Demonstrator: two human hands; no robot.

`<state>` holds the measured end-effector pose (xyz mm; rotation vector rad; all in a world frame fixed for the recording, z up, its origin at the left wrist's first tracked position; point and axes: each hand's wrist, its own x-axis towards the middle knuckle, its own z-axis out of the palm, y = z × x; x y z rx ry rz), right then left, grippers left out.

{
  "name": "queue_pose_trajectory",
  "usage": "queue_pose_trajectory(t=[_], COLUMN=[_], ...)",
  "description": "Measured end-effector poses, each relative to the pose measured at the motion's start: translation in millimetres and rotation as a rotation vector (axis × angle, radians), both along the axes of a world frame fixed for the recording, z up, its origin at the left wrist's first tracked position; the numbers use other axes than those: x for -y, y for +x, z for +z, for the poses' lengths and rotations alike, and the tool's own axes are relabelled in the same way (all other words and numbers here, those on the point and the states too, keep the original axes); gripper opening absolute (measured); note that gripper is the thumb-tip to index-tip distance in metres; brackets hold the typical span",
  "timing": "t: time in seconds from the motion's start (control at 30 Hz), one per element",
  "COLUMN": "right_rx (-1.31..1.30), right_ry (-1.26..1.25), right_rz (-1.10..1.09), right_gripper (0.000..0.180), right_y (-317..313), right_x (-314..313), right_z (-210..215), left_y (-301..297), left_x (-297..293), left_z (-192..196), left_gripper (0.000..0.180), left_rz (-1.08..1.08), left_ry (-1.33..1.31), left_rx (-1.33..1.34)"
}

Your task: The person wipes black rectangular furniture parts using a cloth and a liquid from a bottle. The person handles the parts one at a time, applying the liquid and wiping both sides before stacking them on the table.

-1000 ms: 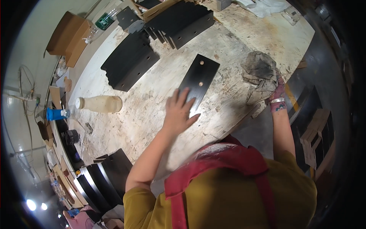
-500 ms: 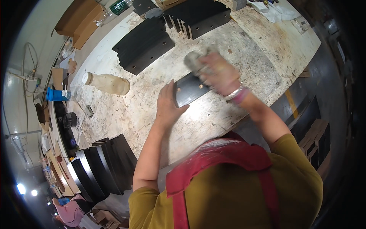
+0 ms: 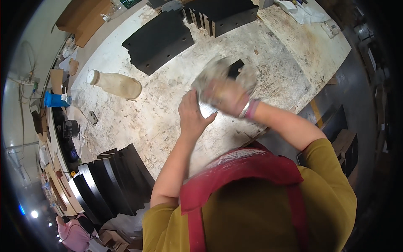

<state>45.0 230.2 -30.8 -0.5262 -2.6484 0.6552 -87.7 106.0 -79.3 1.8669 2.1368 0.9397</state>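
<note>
A flat black board [image 3: 235,69] lies on the worktable, mostly hidden under my right hand and a rag. Its far corner shows dark, and its near left end shines under the light. My left hand [image 3: 192,116] grips that left end, fingers along one edge and thumb at the near side. In my right hand [image 3: 228,97], a crumpled grey rag [image 3: 205,76] is pressed over the board. Both the rag and the right hand are smeared by motion.
Stacked black boards stand at the far side [image 3: 159,40], far middle [image 3: 224,14] and near left [image 3: 113,180]. A white-capped bottle [image 3: 119,86] lies on the worktable [image 3: 147,130]. At far right is white crumpled paper [image 3: 304,14]. A person in pink [image 3: 75,233] is at lower left.
My right hand and the rag have swept left along the board toward my left hand, covering its middle. The board's far corner now shows. My left hand keeps its grip on the end.
</note>
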Motion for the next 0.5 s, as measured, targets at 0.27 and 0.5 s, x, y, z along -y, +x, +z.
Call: queue_pose_trajectory(t=[0.27, 0.5], right_rx=[0.201, -0.344], right_ry=[-0.165, -0.711], right_rz=[-0.723, -0.594], right_gripper=[0.042, 0.03], right_y=[86.2, 139.3], right_x=[-156.1, -146.9], right_z=[-20.5, 13.1], left_y=[-2.2, -26.7], left_x=[-8.0, -1.7], left_z=[18.6, 71.8], left_gripper=[0.088, 0.065], left_rz=[-0.043, -0.01], left_ry=[-0.025, -0.722], left_rx=[0.012, 0.769])
